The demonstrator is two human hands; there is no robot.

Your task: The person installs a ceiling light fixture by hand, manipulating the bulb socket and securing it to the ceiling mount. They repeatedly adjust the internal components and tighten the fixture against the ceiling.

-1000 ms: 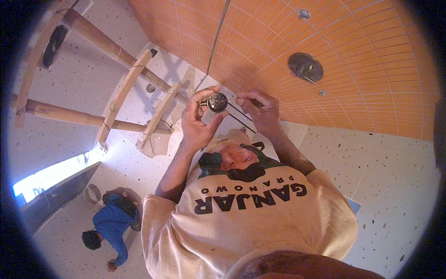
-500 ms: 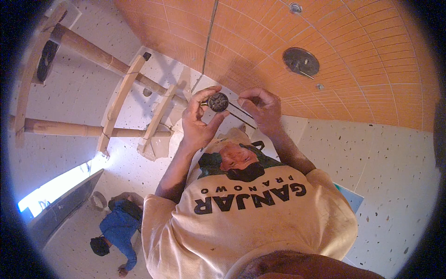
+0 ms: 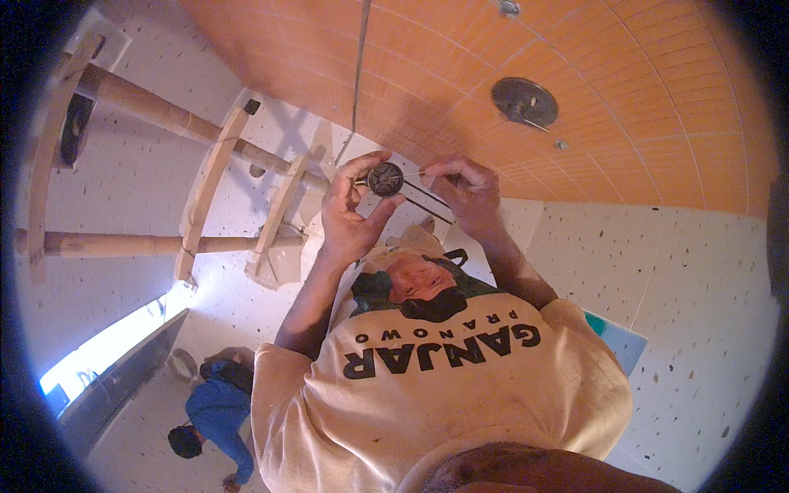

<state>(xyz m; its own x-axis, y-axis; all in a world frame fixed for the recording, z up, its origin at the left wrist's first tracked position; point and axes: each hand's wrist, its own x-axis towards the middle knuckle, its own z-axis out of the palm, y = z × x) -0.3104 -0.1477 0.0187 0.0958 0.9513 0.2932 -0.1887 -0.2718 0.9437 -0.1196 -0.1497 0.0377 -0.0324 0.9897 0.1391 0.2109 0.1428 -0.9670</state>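
My left hand (image 3: pixel 349 209) is raised in front of my chest, its fingers and thumb closed round the edge of a small round dark disc (image 3: pixel 385 179) with spoke-like ribs on its face. To its right, my right hand (image 3: pixel 467 191) is held in a pinch with thumb and forefinger together. A thin pale strand (image 3: pixel 412 173) seems to run from the disc to those fingertips. What kind of thing the disc is, I cannot tell. Just past the hands rises an orange tiled wall (image 3: pixel 444 49).
A round dark plate with a lever (image 3: pixel 524 102) is fixed on the orange wall, near small metal fittings (image 3: pixel 509 8). At the left stands a bamboo ladder (image 3: pixel 148 103) with wooden rungs. Low on the left, a person in blue (image 3: pixel 220 407) bends over near a bright opening (image 3: pixel 115 349).
My view has shifted slightly, so the wall fittings sit a little further left and higher. Both hands keep their hold and nearly the same place. The person in blue appears slightly lower.
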